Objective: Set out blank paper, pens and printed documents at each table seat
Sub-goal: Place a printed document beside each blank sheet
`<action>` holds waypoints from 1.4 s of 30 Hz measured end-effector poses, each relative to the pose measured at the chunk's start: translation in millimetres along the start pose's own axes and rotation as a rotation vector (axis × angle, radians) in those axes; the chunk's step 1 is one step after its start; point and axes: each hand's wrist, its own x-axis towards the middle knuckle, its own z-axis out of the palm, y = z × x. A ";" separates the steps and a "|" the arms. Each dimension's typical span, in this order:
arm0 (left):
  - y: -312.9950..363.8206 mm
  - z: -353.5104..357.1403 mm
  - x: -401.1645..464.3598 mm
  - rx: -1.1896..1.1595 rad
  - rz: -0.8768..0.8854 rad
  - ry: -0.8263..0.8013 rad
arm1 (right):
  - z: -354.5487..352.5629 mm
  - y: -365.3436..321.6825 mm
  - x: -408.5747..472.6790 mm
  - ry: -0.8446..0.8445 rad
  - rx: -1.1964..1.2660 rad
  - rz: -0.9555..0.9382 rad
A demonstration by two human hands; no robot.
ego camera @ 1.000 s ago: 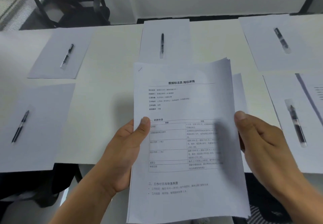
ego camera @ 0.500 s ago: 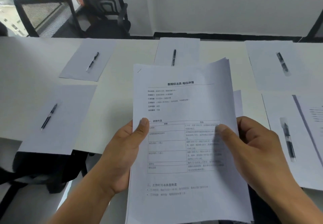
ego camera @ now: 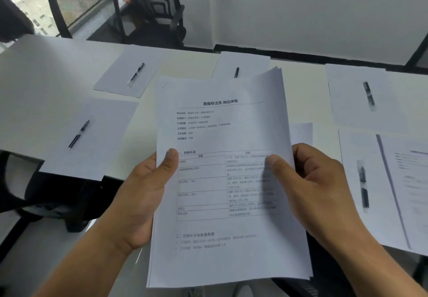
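Between both hands [ego camera: 231,195], thin rectangular stack of printed documents [ego camera: 222,134].

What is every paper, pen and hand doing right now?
Stack of printed documents: held up above the table edge by both hands.
Left hand: grips the stack's left edge, thumb on top.
Right hand: grips the stack's right edge, thumb on top.
Near-left blank sheet: flat on the table, overhanging its edge.
Near-left pen: lying on that sheet.
Near-right printed document: already laid down, overlapping a sheet.
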 end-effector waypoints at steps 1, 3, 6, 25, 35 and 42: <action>0.9 -0.6 -3.6 0.000 0.004 0.009 | 0.3 -2.8 -1.4 -0.013 0.002 -0.004; 5.1 -0.2 -11.6 -0.005 0.009 0.033 | 0.9 -9.4 -3.4 -0.036 0.002 -0.007; 13.1 -1.7 -22.6 -0.007 0.017 0.058 | 2.8 -20.6 -5.9 -0.050 0.007 -0.019; 78.9 -93.6 -91.4 -0.081 0.057 0.213 | 96.0 -115.3 -26.1 -0.117 -0.018 -0.094; 154.5 -190.3 -111.1 -0.060 0.117 0.092 | 178.6 -199.5 -52.3 0.009 -0.082 -0.191; 184.7 -255.5 -118.4 -0.037 0.163 -0.003 | 231.8 -235.5 -78.7 0.121 -0.079 -0.237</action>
